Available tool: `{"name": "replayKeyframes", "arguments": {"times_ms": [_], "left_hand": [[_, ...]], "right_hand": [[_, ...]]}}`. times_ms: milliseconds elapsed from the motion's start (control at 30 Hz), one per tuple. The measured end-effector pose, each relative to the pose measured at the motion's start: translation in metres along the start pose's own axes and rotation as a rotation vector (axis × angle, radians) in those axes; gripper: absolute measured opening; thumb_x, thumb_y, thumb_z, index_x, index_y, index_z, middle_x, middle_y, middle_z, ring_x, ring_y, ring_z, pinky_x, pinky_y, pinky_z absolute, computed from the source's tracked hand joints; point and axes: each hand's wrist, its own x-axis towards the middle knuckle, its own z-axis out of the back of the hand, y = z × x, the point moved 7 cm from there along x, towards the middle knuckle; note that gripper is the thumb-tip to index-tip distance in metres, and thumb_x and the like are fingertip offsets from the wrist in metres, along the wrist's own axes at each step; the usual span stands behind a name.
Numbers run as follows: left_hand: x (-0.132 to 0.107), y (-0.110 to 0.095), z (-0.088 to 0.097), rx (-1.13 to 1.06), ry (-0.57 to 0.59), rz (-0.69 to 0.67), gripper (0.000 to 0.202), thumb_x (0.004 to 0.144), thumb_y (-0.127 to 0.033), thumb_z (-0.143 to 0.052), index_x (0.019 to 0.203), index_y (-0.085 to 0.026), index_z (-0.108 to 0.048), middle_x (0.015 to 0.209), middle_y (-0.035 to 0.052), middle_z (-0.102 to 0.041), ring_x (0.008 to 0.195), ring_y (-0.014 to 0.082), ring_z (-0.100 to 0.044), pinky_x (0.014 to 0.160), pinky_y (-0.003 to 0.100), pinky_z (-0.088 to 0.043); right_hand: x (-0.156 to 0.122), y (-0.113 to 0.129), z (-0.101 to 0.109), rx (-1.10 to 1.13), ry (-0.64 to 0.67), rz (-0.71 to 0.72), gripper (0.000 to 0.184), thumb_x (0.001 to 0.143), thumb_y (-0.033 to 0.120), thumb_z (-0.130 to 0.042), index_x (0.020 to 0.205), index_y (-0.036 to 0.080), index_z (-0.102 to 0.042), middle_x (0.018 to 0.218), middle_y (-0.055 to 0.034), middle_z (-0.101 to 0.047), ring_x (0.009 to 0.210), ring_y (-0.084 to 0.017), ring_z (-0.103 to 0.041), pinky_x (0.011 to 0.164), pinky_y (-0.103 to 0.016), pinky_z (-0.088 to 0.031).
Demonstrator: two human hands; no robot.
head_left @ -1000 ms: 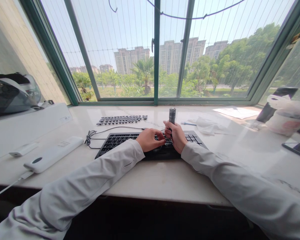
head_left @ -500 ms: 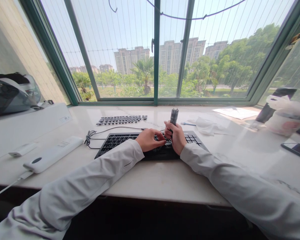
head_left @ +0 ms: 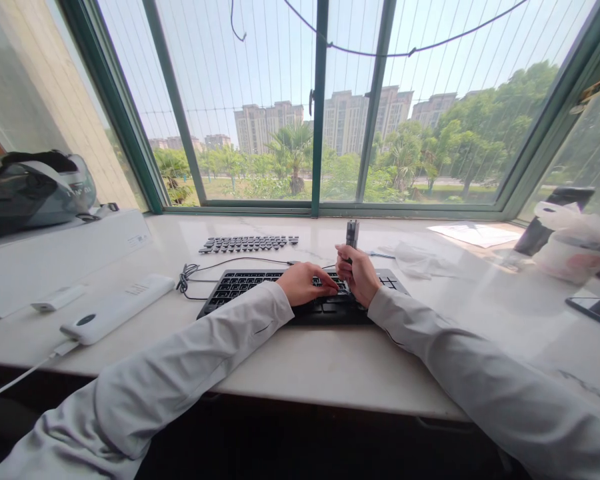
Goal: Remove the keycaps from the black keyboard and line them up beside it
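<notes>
A black keyboard [head_left: 250, 285] lies on the pale marble counter [head_left: 305, 360] in front of me. My left hand [head_left: 305, 283] rests on its keys with the fingers curled down and pressed to the key bed. My right hand [head_left: 361, 275] is closed round a small dark upright tool [head_left: 351, 234], its lower end down among the keys beside my left fingertips. Behind the keyboard, rows of loose black keycaps [head_left: 249, 244] sit laid out on the counter. The keyboard's black cable [head_left: 193, 272] coils at its left.
A white power bank [head_left: 116, 309] and a small white adapter [head_left: 57, 298] lie at left, near a white box [head_left: 55, 250] and a helmet [head_left: 35, 190]. At right are crumpled plastic [head_left: 417, 257], papers [head_left: 473, 234], a cup [head_left: 573, 243] and a phone [head_left: 597, 309]. Windows stand behind.
The view has tilted slightly, shifting everything a little down and right. My right hand with the tool has lifted and straightened a bit; my left hand stays on the keys.
</notes>
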Motion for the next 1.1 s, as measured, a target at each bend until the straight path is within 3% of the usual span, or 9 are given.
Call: {"name": "replayKeyframes", "arguments": {"times_ms": [300,733,1100], "left_hand": [[0.001,0.006,-0.001,0.006,-0.020,0.072,0.020,0.077,-0.034,-0.071,0.092,-0.024,-0.080,0.087,0.0004,-0.076,0.080,0.0167,-0.066,0.075,0.025,-0.047],[0.001,0.007,-0.003,-0.087,-0.036,0.058,0.020,0.072,-0.031,-0.075,0.089,-0.020,-0.081,0.085,0.0019,-0.076,0.080,0.0166,-0.067,0.074,0.024,-0.049],[0.002,0.010,-0.004,-0.075,-0.013,0.087,0.024,0.073,-0.034,-0.073,0.091,-0.020,-0.080,0.084,0.0022,-0.076,0.080,0.0173,-0.068,0.074,0.024,-0.048]], "right_hand": [[0.002,-0.002,0.004,-0.042,-0.015,-0.043,0.031,0.074,0.031,-0.062,0.062,0.021,-0.035,0.051,0.0094,-0.023,0.043,-0.006,-0.019,0.040,-0.023,-0.015],[-0.003,-0.002,-0.001,-0.054,0.024,0.047,0.036,0.072,0.035,-0.066,0.062,0.022,-0.034,0.051,0.0095,-0.023,0.044,-0.006,-0.018,0.042,-0.024,-0.012],[-0.003,-0.004,-0.004,-0.085,-0.036,-0.025,0.034,0.075,0.032,-0.065,0.064,0.022,-0.034,0.051,0.0092,-0.024,0.043,-0.006,-0.020,0.039,-0.024,-0.015]]}}
